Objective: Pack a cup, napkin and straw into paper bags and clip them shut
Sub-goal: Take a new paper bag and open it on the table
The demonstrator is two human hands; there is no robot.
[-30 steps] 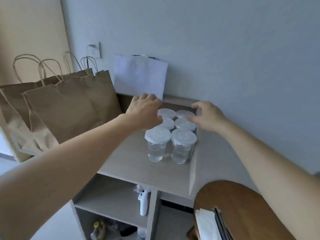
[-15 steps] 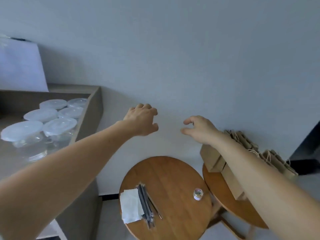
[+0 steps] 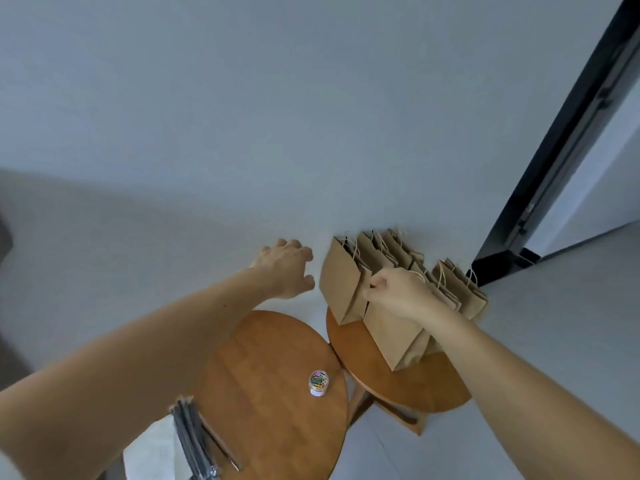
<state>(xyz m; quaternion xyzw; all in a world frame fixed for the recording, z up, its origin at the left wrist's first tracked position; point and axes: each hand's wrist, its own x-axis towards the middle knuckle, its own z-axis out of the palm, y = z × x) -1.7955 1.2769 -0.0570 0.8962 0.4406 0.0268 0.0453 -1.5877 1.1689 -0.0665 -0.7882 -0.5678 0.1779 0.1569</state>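
Head-worn view, forward and downward.

The straws (image 3: pixel 194 441) run off the bottom edge; the right hand (image 3: pixel 398 294) covers some paper bags (image 3: pixel 391 337).

the right hand (image 3: pixel 398 292) is pinching the top edge of a paper bag (image 3: pixel 391 337) standing on a round desk (image 3: pixel 408 389), with more bags (image 3: pixel 464 292) crowding just beyond its fingers (image 3: pixel 375 284). the left hand (image 3: pixel 285 271) is hovering loosely curled, holding nothing, just left of them. a jar of paper clips (image 3: pixel 318 382) is sitting on a second desk (image 3: pixel 270 358), below the left fingers.

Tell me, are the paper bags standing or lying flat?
Standing: the paper bags rest on their bases on the right table, handles up.
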